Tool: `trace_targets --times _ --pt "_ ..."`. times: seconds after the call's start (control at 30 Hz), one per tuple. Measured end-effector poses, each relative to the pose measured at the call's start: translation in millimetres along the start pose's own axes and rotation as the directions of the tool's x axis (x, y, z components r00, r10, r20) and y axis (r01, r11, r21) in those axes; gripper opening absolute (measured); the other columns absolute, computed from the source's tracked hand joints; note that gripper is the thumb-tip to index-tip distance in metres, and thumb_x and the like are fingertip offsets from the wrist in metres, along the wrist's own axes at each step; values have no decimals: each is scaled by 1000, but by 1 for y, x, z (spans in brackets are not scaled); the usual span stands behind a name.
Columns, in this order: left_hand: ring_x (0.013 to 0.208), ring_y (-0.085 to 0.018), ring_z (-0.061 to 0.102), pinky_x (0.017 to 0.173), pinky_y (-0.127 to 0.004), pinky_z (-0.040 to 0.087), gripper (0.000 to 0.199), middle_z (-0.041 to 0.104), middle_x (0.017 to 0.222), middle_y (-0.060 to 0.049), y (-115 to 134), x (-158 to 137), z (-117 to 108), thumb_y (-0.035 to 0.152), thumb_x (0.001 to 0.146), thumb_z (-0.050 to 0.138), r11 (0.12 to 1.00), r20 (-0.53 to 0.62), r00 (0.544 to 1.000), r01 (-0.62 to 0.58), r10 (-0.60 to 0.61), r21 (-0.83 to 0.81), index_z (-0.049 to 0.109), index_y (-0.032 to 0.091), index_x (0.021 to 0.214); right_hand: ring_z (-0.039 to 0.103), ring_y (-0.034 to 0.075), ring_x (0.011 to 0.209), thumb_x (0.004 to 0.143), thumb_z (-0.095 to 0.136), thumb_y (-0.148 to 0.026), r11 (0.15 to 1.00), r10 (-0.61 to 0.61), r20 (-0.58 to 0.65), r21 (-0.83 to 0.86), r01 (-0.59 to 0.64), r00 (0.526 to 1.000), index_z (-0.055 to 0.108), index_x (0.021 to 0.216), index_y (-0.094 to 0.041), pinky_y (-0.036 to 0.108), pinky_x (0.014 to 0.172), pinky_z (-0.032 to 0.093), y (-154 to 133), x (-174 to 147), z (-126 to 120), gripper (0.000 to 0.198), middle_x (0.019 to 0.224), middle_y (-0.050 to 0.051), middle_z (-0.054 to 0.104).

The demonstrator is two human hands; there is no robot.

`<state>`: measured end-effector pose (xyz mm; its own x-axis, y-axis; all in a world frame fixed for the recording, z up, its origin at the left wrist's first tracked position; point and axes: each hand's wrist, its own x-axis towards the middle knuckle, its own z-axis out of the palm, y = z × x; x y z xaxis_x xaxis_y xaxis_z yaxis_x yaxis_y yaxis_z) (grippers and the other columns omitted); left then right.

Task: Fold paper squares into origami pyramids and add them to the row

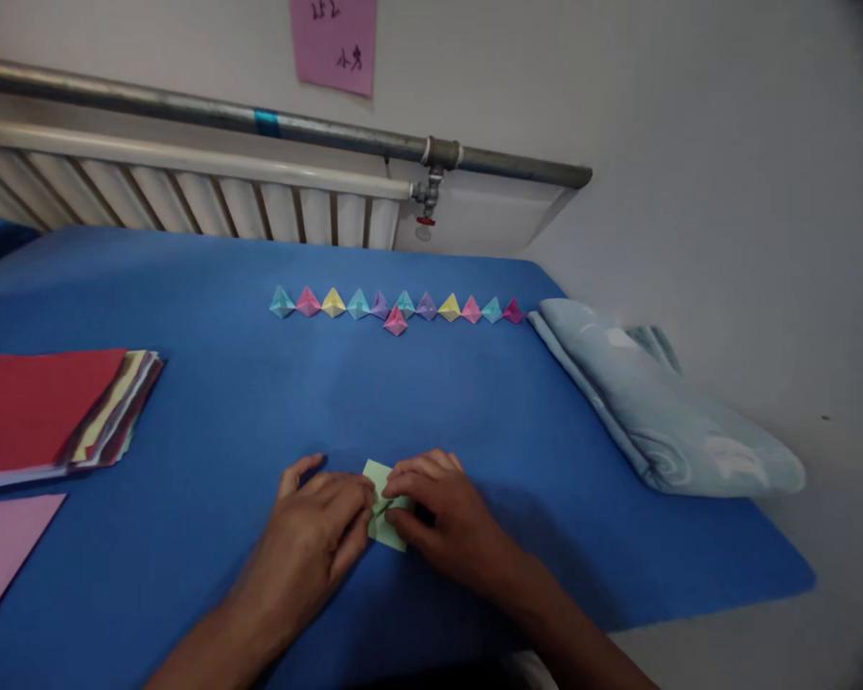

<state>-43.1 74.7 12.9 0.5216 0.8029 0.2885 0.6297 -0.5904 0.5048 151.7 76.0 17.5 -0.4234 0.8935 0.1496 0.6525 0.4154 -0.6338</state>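
Observation:
A small light-green folded paper (pixel 389 533) lies on the blue tabletop (pixel 273 402) between my hands. My left hand (pixel 320 527) rests on its left edge, fingers bent and fingertips against the paper. From the right, my right hand (pixel 435 513) has thumb and index finger on the paper, curled close to its middle. A dark slit or crease shows between the fingers. Part of the paper is hidden under both hands. Farther back stands a row of small folded paper pieces (pixel 360 304) in several colours, with one pink piece (pixel 395 321) in front of it.
At the left lies a stack of coloured paper (pixel 43 407), red on top, with a pink sheet (pixel 7 551) nearer me. A folded light-blue blanket (pixel 654 402) is on the right side. Behind the table are a white radiator (pixel 230 206) and a metal pipe (pixel 187 105).

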Motion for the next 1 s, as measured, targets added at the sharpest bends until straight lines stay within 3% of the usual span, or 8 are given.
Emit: trace_targets --times 0.3,0.47,1.0 --pt "119 -23 53 105 -49 32 22 65 116 -7 -7 -9 -7 18 83 53 1000 61 998 6 -8 30 55 23 105 56 16 87 84 64 -16 998 54 -15 -28 -54 998 64 85 -23 34 80 35 -2 4 5 7 97 -2 67" --pt "114 -21 56 104 -48 32 11 67 108 -5 -9 -13 4 17 88 48 999 -19 1000 23 -22 48 58 21 89 57 17 90 85 63 -18 994 103 -15 -29 -103 995 65 82 -24 36 83 36 -3 4 6 7 98 -2 68" --pt "104 -23 59 97 -50 38 15 65 104 -7 -10 -11 10 20 90 46 994 -127 986 108 -106 8 58 20 80 58 18 94 83 65 -19 989 144 -103 -4 -145 984 63 77 -23 36 86 39 -6 7 12 7 97 1 67"
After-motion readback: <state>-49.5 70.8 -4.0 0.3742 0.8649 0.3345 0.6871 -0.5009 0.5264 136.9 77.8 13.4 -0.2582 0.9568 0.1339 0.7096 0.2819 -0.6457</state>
